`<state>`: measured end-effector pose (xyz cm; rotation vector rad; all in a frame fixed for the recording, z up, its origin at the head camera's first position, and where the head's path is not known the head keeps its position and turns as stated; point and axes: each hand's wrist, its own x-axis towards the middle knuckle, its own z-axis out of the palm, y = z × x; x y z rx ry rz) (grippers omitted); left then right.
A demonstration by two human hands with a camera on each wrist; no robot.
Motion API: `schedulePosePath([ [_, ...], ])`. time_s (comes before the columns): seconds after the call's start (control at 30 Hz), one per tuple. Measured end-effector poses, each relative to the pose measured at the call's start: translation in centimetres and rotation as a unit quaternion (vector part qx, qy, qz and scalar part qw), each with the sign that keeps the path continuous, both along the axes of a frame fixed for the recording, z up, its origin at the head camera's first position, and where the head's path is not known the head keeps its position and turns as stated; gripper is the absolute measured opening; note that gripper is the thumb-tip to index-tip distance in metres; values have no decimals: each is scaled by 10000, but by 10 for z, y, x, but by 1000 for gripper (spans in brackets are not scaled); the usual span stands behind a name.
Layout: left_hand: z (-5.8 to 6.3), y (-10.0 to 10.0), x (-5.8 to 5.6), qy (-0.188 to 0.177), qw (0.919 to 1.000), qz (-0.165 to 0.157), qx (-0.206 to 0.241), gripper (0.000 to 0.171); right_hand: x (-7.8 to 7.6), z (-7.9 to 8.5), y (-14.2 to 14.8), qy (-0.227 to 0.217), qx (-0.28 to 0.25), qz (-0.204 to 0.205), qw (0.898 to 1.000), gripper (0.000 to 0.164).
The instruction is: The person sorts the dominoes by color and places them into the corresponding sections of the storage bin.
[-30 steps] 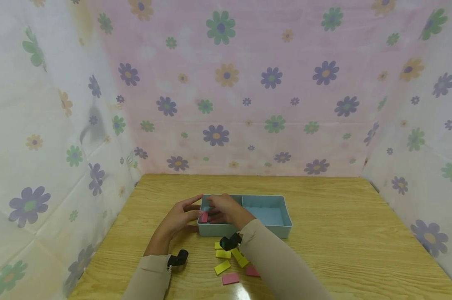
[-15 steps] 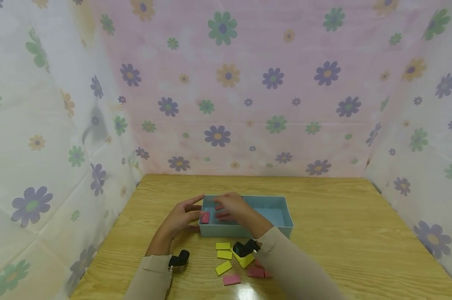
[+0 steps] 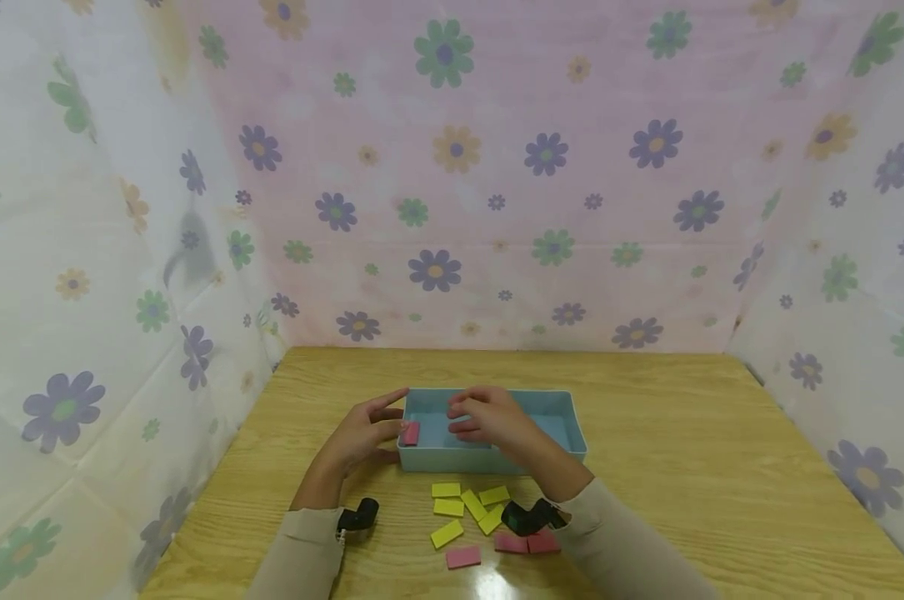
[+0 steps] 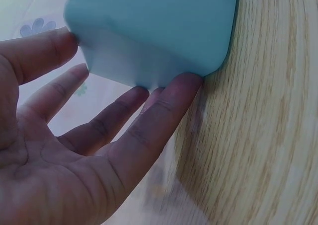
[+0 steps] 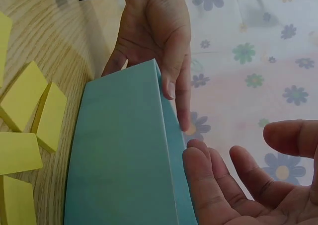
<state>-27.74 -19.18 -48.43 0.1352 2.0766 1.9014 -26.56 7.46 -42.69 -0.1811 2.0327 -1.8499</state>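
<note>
A light blue plastic box (image 3: pixel 452 460) with a divider stands on the table; in its left compartment, by the left end, lies one pink tile (image 3: pixel 412 433). The fingertips of my left hand (image 3: pixel 357 435) rest against the box's left end, fingers spread and fairly straight, as the left wrist view also shows. Above the middle of the box is my right hand (image 3: pixel 500 423), its fingers relaxed and holding nothing; it hides the divider. In front of the box lie several yellow tiles (image 3: pixel 447 534) and a few pink tiles (image 3: pixel 463 557).
The wooden table (image 3: pixel 684 467) is enclosed by flower-patterned cloth (image 3: pixel 496 183) at the back and both sides. Dark wrist-worn devices sit at both cuffs, the right device (image 3: pixel 530 517) over part of the loose tiles.
My right hand has drawn rightward from the left compartment to the middle of the box, leaving the pink tile at the left end. My left hand stays against the box.
</note>
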Motion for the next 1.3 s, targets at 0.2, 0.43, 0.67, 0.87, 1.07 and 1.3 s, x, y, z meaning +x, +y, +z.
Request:
schedulePosePath([
  [0.2, 2, -1, 1, 32, 10000, -19, -40, 64, 12, 0, 17, 224, -234, 286, 9991, 32],
  [0.43, -1, 1, 3, 100, 9998, -91, -113, 63, 27, -2, 41, 453, -404, 509, 9969, 35],
  [0.67, 0, 1, 2, 103, 9998, -41, -136, 62, 33, -7, 61, 435, -466, 419, 9971, 35],
  [0.87, -1, 1, 1, 95, 9999, -70, -122, 63, 38, -14, 79, 448, -521, 483, 9965, 38],
  [1.07, -1, 1, 2, 101, 9998, -136, -103, 63, 42, -19, 94, 461, -438, 543, 9965, 38],
  [1.3, 0, 0, 1, 40, 9999, -76, -116, 63, 43, -16, 108, 383, -431, 550, 9968, 42],
])
